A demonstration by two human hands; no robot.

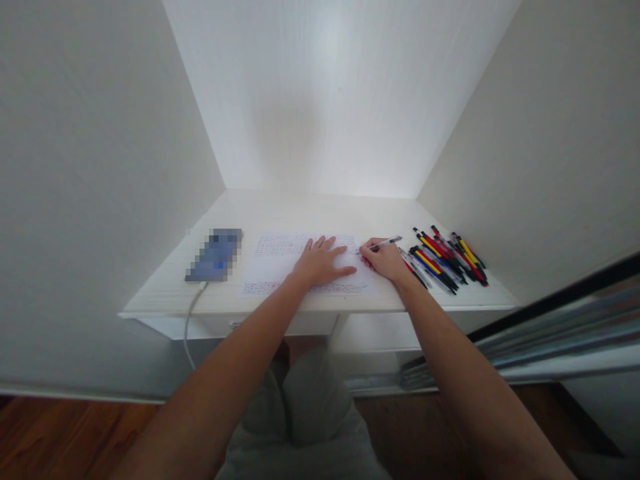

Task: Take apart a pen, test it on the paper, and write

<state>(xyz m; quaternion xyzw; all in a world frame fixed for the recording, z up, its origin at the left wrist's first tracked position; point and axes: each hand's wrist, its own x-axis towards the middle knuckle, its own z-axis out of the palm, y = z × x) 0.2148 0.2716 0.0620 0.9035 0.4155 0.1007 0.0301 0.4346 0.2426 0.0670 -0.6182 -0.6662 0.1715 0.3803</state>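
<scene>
A sheet of paper (270, 268) lies on the white desk, with rows of small handwriting across its top and a dense band of marks along its bottom edge. My left hand (323, 262) rests flat on the sheet, fingers spread. At the sheet's right edge, my right hand (383, 258) is closed around a pen (390, 241). The pen has a clear barrel and a dark end, and it slants up to the right. Its tip is near the paper; whether it touches, I cannot tell.
Many pens (445, 257) in red, yellow, blue, black and clear lie in a loose pile at the right of the desk (320, 210). A blurred-out phone-like object (216, 257) lies at the left, a white cable (189, 327) running from it over the front edge. Walls enclose three sides.
</scene>
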